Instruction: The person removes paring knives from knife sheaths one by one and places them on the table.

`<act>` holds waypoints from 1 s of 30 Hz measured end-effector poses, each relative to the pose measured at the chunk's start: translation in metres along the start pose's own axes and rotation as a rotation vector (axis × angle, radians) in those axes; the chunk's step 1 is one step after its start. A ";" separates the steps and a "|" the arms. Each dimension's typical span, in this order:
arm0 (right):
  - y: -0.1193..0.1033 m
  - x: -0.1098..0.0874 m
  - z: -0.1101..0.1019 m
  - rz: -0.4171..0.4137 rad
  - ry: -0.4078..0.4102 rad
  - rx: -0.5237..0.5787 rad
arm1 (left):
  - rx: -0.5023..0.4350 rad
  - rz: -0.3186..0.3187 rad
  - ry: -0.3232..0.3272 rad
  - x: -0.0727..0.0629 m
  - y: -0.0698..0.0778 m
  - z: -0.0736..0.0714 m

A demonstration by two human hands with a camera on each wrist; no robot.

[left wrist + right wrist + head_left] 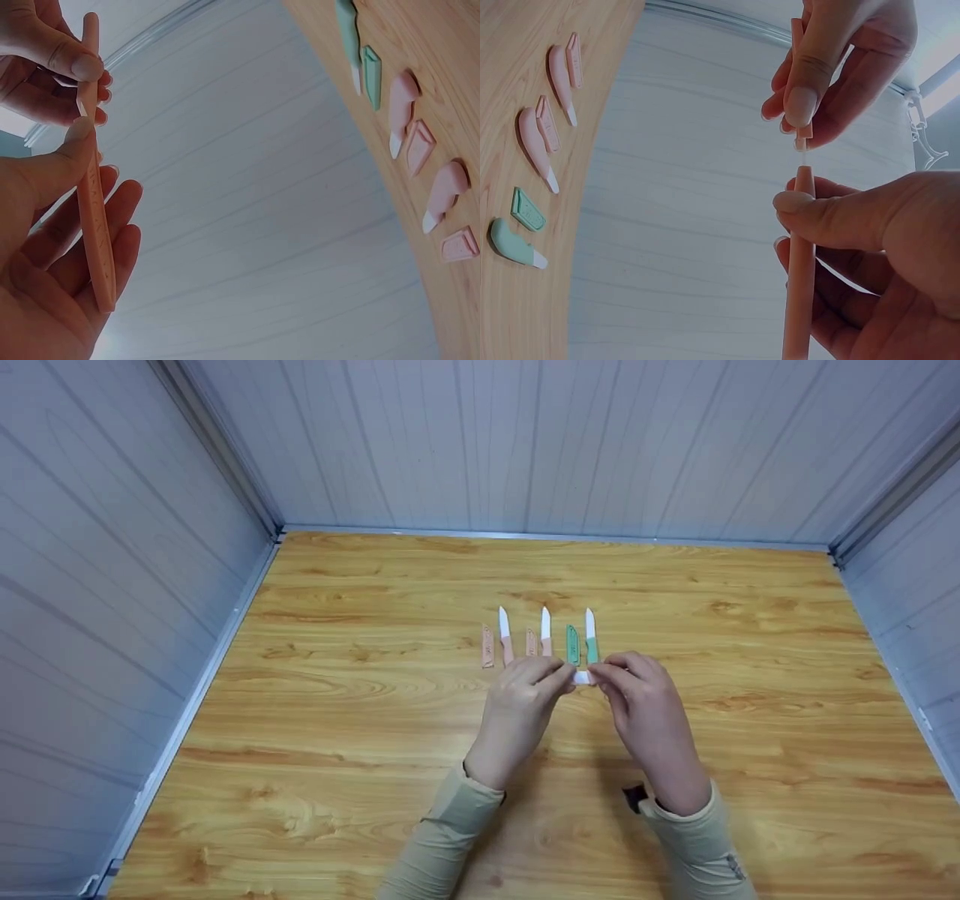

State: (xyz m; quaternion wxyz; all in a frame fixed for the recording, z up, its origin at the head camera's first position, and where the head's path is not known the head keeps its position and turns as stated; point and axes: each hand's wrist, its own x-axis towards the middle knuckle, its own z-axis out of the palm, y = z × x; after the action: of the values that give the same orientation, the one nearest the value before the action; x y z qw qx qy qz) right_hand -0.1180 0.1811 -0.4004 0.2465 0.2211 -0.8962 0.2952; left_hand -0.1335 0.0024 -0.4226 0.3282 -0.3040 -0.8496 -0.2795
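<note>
Both hands meet in front of the body, over the table. My left hand (pixel 517 701) pinches a peach-pink blade sheath (pixel 96 240) with raised marks along its side. With thumb and fingers my right hand (pixel 651 705) grips the peach-pink handle of a small paring knife (pixel 801 277). A short stretch of its white blade (pixel 582 678) shows between the two hands; the front of the blade is hidden in the sheath. Knife and sheath lie in one line, held up off the table.
Beyond the hands, a row lies on the wooden table (pixel 360 720): a pink sheath (pixel 487 646), a pink knife (pixel 504 626), another pink sheath (pixel 532 642) and knife (pixel 545 624), then a green sheath (pixel 573 645) and green knife (pixel 592 649). Pale panels (pixel 495 442) enclose the table.
</note>
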 end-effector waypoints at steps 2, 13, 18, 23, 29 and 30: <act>0.000 0.000 0.000 0.003 -0.001 0.000 | -0.001 -0.004 -0.007 0.000 0.000 0.000; 0.001 0.000 -0.001 0.019 -0.009 -0.010 | -0.007 -0.010 -0.016 0.002 0.000 0.000; 0.002 0.000 -0.001 0.006 0.000 -0.006 | -0.019 -0.016 -0.019 0.001 -0.001 0.000; 0.002 0.000 -0.001 -0.006 0.015 0.006 | -0.030 -0.015 -0.015 -0.001 -0.001 0.000; 0.003 -0.001 -0.002 -0.003 0.007 0.009 | -0.025 -0.015 -0.023 0.000 0.000 -0.001; 0.003 -0.001 -0.002 -0.002 0.007 0.010 | -0.025 -0.015 -0.024 0.000 0.000 -0.002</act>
State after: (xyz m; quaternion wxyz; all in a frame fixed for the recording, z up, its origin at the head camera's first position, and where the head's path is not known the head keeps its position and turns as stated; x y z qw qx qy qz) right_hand -0.1183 0.1844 -0.4006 0.2488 0.2223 -0.8936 0.3004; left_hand -0.1333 0.0013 -0.4216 0.3119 -0.3053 -0.8521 -0.2889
